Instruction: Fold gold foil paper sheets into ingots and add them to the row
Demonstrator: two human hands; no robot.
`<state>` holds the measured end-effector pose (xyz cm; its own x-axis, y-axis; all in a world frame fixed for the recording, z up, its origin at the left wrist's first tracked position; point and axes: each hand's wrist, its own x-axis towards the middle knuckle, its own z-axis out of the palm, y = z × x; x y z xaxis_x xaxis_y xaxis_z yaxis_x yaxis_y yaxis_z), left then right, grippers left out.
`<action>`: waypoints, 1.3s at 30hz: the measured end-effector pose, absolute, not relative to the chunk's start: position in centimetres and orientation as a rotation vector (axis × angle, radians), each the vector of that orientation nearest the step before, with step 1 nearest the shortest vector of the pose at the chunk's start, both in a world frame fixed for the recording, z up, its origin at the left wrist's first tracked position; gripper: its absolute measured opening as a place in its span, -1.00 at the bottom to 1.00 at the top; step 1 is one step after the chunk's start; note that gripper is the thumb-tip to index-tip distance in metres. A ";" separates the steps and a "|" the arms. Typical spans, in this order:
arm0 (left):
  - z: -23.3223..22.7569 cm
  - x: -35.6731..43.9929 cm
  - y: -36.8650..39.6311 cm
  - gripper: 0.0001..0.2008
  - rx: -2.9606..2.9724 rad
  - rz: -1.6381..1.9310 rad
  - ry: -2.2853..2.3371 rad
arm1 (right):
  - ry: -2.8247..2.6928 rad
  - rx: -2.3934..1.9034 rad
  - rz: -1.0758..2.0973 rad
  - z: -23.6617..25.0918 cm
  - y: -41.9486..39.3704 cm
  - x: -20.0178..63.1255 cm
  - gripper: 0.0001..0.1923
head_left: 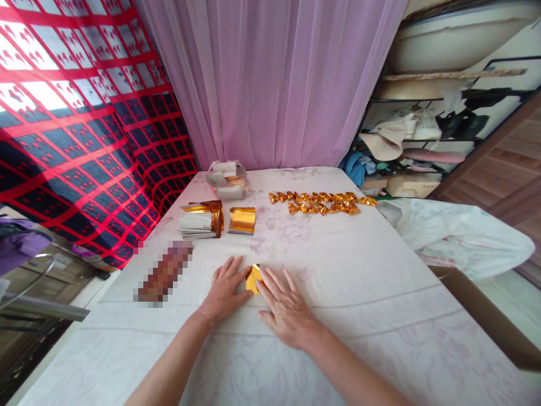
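I observed the left hand (225,288) and right hand (288,309) flat, unclenched, touching opposite sides of a gold sheet (253,281) on the counter (350,276).

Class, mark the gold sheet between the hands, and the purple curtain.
Gold sheet (253,280), head view: middle of its exposed part.
Purple curtain (273,84), head view: central folds, around mid-height.

Left hand (227,287) and right hand (288,309) rest palm down

I see bright daylight through the checked curtain (127,121) left of the left hand (225,286), a pixelated patch (164,274) between.
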<state>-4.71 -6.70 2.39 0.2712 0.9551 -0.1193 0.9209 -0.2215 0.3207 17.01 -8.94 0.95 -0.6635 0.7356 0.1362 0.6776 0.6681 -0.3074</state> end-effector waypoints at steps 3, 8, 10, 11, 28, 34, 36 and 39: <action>2.3 -4.8 -6.7 -0.41 2.217 0.142 1.720 | -2.686 -1.119 0.402 1.2 -9.2 17.2 -0.37; 2.2 -4.8 -6.7 -0.43 2.219 0.152 1.737 | -2.690 -1.204 0.452 1.4 -9.5 18.5 -0.36; 2.4 -4.7 -6.6 -0.43 2.204 0.140 1.745 | -2.670 -1.269 0.448 1.4 -9.8 19.2 -0.38; 2.5 -4.7 -6.6 -0.43 2.196 0.133 1.749 | -2.655 -1.298 0.442 1.4 -9.9 19.4 -0.39; 2.3 -4.3 -6.3 -0.41 2.191 0.147 1.757 | -2.629 -1.366 0.390 1.5 -6.3 15.8 -0.38; 1.9 -4.5 -6.2 -0.41 2.204 0.167 1.763 | -2.617 -1.450 0.352 1.3 -6.6 17.5 -0.31; 1.9 -4.6 -6.2 -0.41 2.197 0.145 1.759 | -2.618 -1.454 0.360 1.3 -6.7 17.7 -0.30; 2.1 -4.8 -6.2 -0.41 2.197 0.136 1.744 | -2.607 -1.458 0.357 1.2 -6.7 17.7 -0.29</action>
